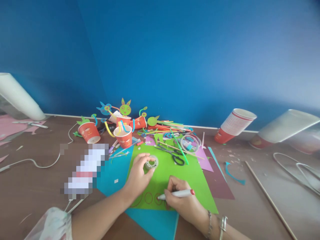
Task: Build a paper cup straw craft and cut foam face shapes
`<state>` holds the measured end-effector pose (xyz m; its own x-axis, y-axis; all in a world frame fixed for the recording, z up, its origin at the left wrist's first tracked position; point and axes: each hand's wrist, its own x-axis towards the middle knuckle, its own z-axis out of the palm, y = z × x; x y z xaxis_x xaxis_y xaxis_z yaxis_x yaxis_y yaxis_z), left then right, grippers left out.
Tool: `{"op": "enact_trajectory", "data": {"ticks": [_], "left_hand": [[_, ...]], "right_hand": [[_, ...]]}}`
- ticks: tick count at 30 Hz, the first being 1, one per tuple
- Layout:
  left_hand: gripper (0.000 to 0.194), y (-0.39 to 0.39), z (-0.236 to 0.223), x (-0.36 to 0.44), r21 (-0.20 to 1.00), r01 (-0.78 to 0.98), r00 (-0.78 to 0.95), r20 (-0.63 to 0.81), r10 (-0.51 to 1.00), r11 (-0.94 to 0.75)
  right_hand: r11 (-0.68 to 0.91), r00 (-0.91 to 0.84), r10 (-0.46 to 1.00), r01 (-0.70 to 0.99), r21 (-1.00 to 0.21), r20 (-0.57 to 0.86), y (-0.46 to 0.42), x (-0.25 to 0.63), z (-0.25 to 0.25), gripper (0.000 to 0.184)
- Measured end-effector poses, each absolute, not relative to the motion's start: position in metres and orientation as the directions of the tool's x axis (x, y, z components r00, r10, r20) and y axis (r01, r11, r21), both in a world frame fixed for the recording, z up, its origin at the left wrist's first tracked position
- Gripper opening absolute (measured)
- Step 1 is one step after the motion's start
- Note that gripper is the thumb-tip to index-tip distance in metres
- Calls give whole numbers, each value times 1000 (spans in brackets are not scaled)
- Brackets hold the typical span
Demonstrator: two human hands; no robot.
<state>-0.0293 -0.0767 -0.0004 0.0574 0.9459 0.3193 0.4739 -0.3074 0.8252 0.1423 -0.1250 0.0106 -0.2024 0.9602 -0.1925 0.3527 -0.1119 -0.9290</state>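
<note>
My right hand (181,195) grips a white marker (178,194) with a red end, its tip on the green paper (192,181). Small circles drawn in a dark reddish line (148,198) run along the paper's near edge, the tip at one of them. Thumb and fingers of my left hand (141,170) close round a small roll of clear tape (155,163) above the paper. Beyond my hands, dark-handled scissors (178,160) lie on the green sheet, with a green straw (179,146) and thin sticks near them.
Blue paper (157,221) lies under the green sheet. Red paper cups (125,141) with paper animals and straws stand at the back left. A tilted cup stack (235,125) is at the back right. A wooden stick (270,200) and a cable (37,163) lie on the brown table.
</note>
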Motion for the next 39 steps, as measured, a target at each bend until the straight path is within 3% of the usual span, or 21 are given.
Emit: {"op": "enact_trajectory", "data": {"ticks": [5, 8, 14, 25, 39], "left_hand": [[29, -77, 0, -28, 833, 464, 60, 309, 949, -301], [28, -76, 1, -27, 845, 470, 45, 265, 963, -255], [29, -76, 3, -26, 861, 455, 26, 243, 970, -228], [30, -77, 6, -26, 871, 435, 25, 241, 970, -228], [32, -77, 5, -26, 880, 427, 14, 225, 974, -209]], "right_hand": [[-195, -166, 960, 174, -965, -224, -120, 144, 16, 24], [-152, -138, 976, 103, -983, -166, -119, 140, 18, 27], [-112, -284, 941, 254, -961, -185, -124, 126, 17, 17], [11, -272, 954, 445, -895, -123, -125, 125, 15, 19], [21, -271, 954, 479, -878, -126, -126, 122, 17, 19]]}}
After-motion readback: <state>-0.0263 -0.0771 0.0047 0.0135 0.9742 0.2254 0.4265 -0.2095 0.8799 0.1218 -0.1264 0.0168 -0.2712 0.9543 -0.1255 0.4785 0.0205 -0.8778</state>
